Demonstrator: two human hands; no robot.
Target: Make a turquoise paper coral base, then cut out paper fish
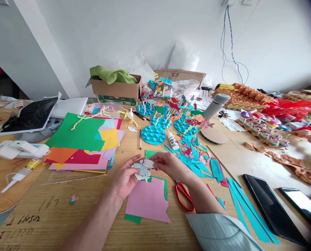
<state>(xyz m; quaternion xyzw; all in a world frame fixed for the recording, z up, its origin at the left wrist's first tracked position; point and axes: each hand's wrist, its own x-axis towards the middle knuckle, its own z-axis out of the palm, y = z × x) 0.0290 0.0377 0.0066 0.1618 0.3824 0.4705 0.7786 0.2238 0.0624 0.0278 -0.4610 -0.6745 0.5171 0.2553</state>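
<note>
Pale paper fish cut-outs [142, 169], overlapping and marked with drawn lines, are held between my two hands. My left hand [126, 177] pinches them from the left, thumb on top. The fingers of my right hand [168, 164] close on the right end of the upper fish; its fingertips are partly hidden. Below lies a pink paper sheet [149, 200] over green paper [133, 219]. Red-handled scissors [183, 197] rest beside my right forearm, their blades mostly hidden. Another white paper fish [133, 129] lies farther back on the table.
A round blue base [153, 135] sits near a glue bottle [173, 140] and blue paper scraps [197, 160]. Coloured sheets [77, 130] are stacked to the left. Two phones [273, 207] and blue strips [245, 209] lie right. A grey bottle [215, 106] stands behind.
</note>
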